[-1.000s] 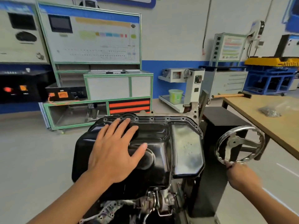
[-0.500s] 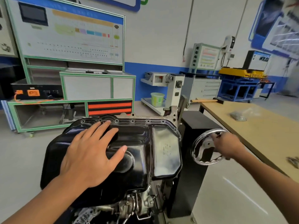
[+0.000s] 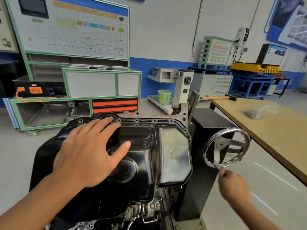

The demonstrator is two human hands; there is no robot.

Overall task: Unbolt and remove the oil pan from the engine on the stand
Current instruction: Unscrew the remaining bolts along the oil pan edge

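- In the upper left of the frame stood a green-framed training bench [image 3: 101, 83] with a white diagram panel above it
- The left hand [image 3: 88, 153] lay in the left centre, palm down on the oil pan [image 3: 174, 151], its fingers straight and spread, gripping nothing; the fingertips reached the pan's far flange
- The oil pan, glossy black, filled the centre of the frame, sitting on top of the engine [image 3: 142, 211] with its bolt-hole flange along the far edge; the engine's metal fittings showed below it at the bottom centre
- A pale green cup [image 3: 164, 96] stood on a low shelf behind the pan, above centre
- Right of the pan rose the black stand [image 3: 209, 128], with a chrome handwheel [image 3: 226, 147] on its right side
- The right hand [image 3: 232, 185] was at the lower right, its fingers bunched just below the wheel's lower rim; blur hid whether they gripped anything
- A wooden table [image 3: 274, 140] ran along the right edge, with a crumpled plastic bag [image 3: 255, 112] lying on it
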